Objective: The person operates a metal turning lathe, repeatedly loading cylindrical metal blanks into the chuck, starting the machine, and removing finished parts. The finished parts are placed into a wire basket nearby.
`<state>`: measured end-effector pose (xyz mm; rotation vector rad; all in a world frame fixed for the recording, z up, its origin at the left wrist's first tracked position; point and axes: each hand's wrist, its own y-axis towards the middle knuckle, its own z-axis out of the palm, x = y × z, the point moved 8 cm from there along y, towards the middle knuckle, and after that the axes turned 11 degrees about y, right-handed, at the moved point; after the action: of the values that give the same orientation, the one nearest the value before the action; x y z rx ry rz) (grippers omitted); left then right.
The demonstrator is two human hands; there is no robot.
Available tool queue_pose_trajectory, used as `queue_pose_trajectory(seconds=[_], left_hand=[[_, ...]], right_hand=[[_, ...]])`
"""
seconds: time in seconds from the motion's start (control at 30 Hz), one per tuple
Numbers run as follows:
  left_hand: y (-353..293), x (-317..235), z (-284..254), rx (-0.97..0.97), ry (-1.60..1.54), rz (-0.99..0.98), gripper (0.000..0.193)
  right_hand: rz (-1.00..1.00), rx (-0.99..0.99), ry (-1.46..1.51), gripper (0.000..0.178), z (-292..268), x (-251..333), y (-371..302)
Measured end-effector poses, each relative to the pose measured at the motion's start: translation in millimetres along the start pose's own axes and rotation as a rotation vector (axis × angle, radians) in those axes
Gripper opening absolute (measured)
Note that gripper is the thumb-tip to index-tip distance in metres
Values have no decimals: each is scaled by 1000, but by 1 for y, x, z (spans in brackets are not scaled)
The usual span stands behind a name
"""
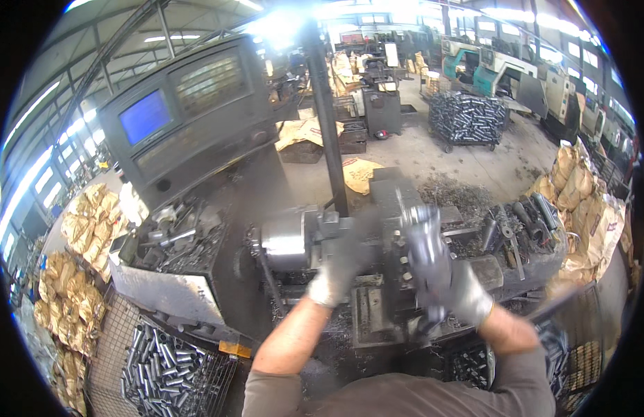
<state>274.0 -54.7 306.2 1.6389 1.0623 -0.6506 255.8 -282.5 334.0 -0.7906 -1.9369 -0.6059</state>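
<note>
On the dark ledge (546, 257) — a long tool (509, 234), metal cylinders (544, 210).

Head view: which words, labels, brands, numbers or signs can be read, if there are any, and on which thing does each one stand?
None can be read clearly.
Blue screen: any characters are too blurred to read.
Brown paper sack at the right: printed marks, too small to read.
Pale metal panel at the left: small dark marks, too unclear to read.
</note>
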Motion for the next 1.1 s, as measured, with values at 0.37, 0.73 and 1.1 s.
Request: queue_pose_trajectory(seconds=[0.37, 0.73, 1.1], left_hand=[[94, -1, -126, -504, -128, -69, 68], [-193, 67, 138, 92, -196, -676, 49], [-238, 164, 148, -304, -1185, -939, 45]], right_hand=[[407, -247, 433, 65, 133, -97, -117], [414, -308, -145, 89, 132, -127, -104], [560, -53, -22, 64, 111, -185, -141]])
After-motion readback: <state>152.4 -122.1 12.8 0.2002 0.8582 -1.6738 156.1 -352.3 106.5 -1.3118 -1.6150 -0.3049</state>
